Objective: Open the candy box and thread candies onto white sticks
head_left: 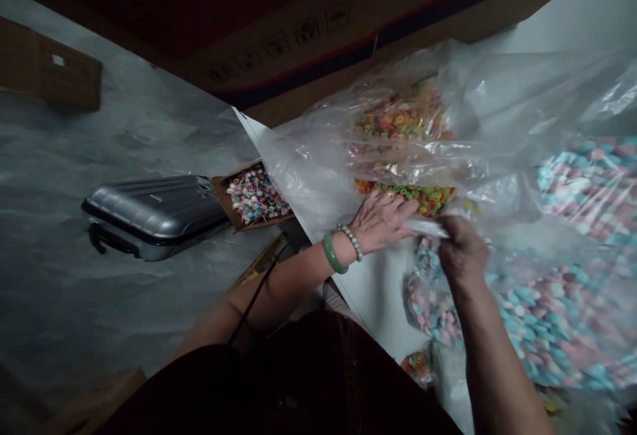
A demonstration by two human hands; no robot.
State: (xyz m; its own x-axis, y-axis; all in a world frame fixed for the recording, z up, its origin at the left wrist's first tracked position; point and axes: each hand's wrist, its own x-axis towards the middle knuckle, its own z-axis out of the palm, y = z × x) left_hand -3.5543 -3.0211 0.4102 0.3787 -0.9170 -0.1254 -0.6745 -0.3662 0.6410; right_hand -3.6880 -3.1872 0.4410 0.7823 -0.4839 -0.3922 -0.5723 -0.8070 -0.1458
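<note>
My left hand (383, 221), with a green bangle and a beaded bracelet at the wrist, reaches to the near edge of the ring-shaped candies (403, 117) in a large clear plastic bag. Its fingers are bent, and their tips touch the candies or the small pale bag below them; which one is unclear. My right hand (464, 246) is closed around one end of that small pale plastic bag (426, 227), stretched between the two hands. Pink, white and blue candies (542, 319) in clear bags lie beside and below my right hand.
A big cardboard box (298, 44) stands along the far side of the white table (381, 289). More pink and blue candies (592, 183) lie at the right. On the floor are a grey suitcase (159, 213) and a carton of wrapped sweets (256, 196).
</note>
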